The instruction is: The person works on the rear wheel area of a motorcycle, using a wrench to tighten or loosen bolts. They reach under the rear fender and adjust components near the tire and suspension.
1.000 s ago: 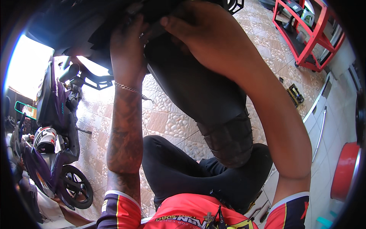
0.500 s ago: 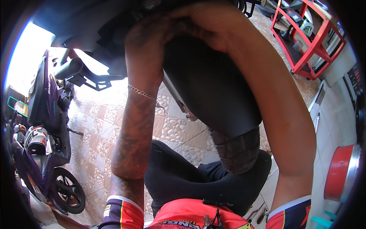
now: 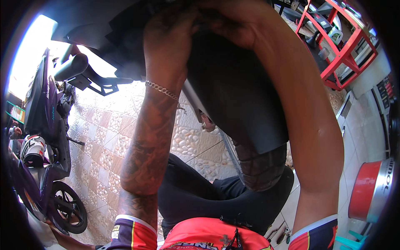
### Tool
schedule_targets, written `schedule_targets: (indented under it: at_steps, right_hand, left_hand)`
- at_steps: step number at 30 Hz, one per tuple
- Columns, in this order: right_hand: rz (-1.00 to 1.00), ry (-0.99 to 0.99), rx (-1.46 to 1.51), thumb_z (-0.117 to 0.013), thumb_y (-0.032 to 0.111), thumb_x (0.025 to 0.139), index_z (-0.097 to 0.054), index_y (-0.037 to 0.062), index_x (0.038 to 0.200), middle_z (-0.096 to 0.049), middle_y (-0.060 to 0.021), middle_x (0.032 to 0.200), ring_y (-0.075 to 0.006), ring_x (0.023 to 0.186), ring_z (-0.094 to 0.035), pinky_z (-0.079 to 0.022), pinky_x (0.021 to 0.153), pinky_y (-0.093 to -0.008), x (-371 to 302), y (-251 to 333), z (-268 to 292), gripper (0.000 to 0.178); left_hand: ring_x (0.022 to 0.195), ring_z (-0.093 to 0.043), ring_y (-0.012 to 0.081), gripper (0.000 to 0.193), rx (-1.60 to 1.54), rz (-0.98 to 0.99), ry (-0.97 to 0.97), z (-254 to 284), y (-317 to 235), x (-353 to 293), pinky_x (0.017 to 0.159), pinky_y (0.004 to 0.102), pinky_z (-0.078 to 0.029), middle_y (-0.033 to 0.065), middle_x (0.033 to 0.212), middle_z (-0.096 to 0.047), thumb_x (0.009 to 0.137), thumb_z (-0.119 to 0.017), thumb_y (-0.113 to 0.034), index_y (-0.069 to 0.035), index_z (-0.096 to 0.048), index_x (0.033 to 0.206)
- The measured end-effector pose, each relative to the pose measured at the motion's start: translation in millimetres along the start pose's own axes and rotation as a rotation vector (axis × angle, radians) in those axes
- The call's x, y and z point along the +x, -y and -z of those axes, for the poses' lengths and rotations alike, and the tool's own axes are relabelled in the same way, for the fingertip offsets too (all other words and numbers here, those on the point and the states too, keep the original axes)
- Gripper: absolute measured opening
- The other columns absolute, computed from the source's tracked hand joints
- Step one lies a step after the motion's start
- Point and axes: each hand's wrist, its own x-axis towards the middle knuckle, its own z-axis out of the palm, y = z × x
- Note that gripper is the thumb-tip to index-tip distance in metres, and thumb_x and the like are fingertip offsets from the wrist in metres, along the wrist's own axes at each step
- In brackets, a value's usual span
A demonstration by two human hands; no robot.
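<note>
Both of my arms reach up to the underside of a motorcycle's dark bodywork (image 3: 125, 46) at the top of the view. My left hand (image 3: 168, 35), with a chain bracelet on its wrist, presses against the top of the black rear mudguard (image 3: 237, 100). My right hand (image 3: 233, 23) lies next to it, fingers curled over the mudguard's upper end. The fingertips of both hands are hidden in shadow. Below the mudguard shows the knobbly black tyre (image 3: 260, 164), which hangs over my black-trousered legs (image 3: 200, 200).
A purple motorcycle (image 3: 41, 137) stands at the left on the patterned tiled floor (image 3: 108, 137). A red metal rack (image 3: 348, 41) stands at the upper right. A red and silver round canister (image 3: 371, 189) is at the right edge. Small tools (image 3: 281, 235) lie by my right leg.
The view has shifted closer under the motorcycle. My hands stay at the top of the mudguard, with the left hand now closer beside the right.
</note>
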Motion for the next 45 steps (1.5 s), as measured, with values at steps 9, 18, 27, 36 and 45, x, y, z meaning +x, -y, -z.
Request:
schedule_targets:
  at_steps: [9,18,27,36,45]
  right_hand:
    - [0.001,-0.012,0.03,-0.064,-0.004,0.094,-0.067,-0.002,0.113,-0.072,-0.0159,0.101,-0.0272,0.084,-0.073,-0.064,0.064,-0.0356,10.2,3.6,10.8,0.019]
    - [-0.195,-0.078,-0.098,-0.069,0.003,0.096,-0.068,0.0058,0.104,-0.072,-0.0066,0.089,-0.0152,0.071,-0.07,-0.057,0.051,-0.0235,23.6,13.7,21.3,0.009]
    - [-0.07,-0.018,0.037,-0.064,0.001,0.098,-0.066,0.0032,0.108,-0.07,-0.0113,0.099,-0.0202,0.084,-0.07,-0.062,0.067,-0.0266,28.7,4.4,20.5,0.011]
    - [0.076,0.114,0.157,-0.061,-0.005,0.095,-0.065,-0.0012,0.114,-0.07,-0.0147,0.103,-0.0258,0.089,-0.071,-0.064,0.074,-0.0345,31.1,-3.3,13.5,0.02]
    - [0.104,0.046,0.205,-0.06,-0.006,0.097,-0.064,-0.0026,0.113,-0.069,-0.0157,0.102,-0.0253,0.084,-0.071,-0.065,0.069,-0.0315,15.8,4.0,0.7,0.017]
  left_hand:
    - [0.107,-0.067,0.0185,0.029,0.012,-0.001,0.04,-1.6,0.9,-0.3,0.093,0.033,-0.054,0.0128,0.115,-0.071,0.097,-0.068,-0.012,0.003,-0.067,0.122]
    - [0.103,-0.067,0.018,0.031,0.025,0.002,0.018,-3.1,2.9,2.6,0.091,0.0319,-0.054,0.0122,0.118,-0.071,0.097,-0.069,-0.012,0.003,-0.067,0.124]
    - [0.101,-0.067,0.0179,0.031,0.032,0.014,-0.021,-3.6,1.7,2.6,0.091,0.0314,-0.053,0.0117,0.117,-0.071,0.096,-0.07,-0.013,0.002,-0.067,0.123]
    - [0.099,-0.067,0.017,0.032,0.032,0.002,-0.024,-6.1,0.0,2.1,0.088,0.031,-0.053,0.011,0.114,-0.071,0.093,-0.073,-0.014,0.002,-0.068,0.12]
    - [0.098,-0.068,0.0179,0.026,0.002,-0.051,-0.041,-22.9,-8.3,-13.6,0.088,0.0293,-0.053,0.0097,0.11,-0.071,0.099,-0.061,-0.009,0.001,-0.067,0.121]
